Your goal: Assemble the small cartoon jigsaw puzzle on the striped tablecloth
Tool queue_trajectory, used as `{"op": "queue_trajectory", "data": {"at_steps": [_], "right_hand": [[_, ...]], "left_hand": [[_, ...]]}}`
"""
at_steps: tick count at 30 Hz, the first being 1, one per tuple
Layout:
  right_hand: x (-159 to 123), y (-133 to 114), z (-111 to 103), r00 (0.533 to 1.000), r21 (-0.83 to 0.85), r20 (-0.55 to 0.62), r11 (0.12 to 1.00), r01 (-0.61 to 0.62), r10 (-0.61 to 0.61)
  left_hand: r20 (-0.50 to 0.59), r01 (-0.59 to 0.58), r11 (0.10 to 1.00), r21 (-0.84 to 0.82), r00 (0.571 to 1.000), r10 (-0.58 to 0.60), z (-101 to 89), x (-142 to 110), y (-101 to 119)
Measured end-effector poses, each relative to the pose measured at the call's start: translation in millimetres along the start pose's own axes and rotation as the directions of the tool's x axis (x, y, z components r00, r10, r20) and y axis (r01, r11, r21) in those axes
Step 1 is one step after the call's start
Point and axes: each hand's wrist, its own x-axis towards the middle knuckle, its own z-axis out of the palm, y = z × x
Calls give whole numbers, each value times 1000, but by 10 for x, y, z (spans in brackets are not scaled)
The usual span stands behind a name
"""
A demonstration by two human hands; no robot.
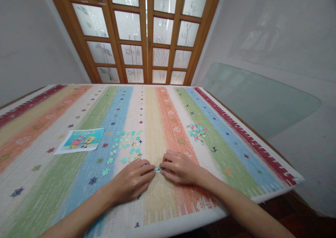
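My left hand [138,178] and my right hand [178,168] meet over the yellow stripe near the table's front edge. Between their fingertips is a small puzzle piece [158,169], pinched from both sides; whether it is one piece or two joined I cannot tell. Just beyond my left hand, loose puzzle pieces [127,140] in teal and pale green lie spread in rough rows. Another heap of pieces [197,132], teal with pink and yellow, sits farther off to the right. A printed picture [82,140] of cartoon figures lies flat at the left.
A striped cloth [154,133] covers the wide table, whose right edge [252,129] slants toward me. Beyond the table stand wooden doors with glass panes [131,54]. A pale glass sheet [252,94] leans by the right wall.
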Motion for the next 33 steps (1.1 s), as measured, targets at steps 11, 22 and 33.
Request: {"op": "queue_trajectory", "data": {"at_steps": [11, 22, 33], "right_hand": [[-1, -4, -25, 1000, 26, -2, 999, -24, 24], [3, -8, -35, 999, 16, -6, 999, -51, 51], [-31, 15, -8, 996, -37, 8, 996, -84, 85]], "left_hand": [[-22, -3, 1000, -1, 1000, 3, -28, 22, 3], [-24, 9, 1000, 11, 1000, -8, -32, -3, -21], [-65, 29, 997, 69, 998, -24, -101, 7, -24]]}}
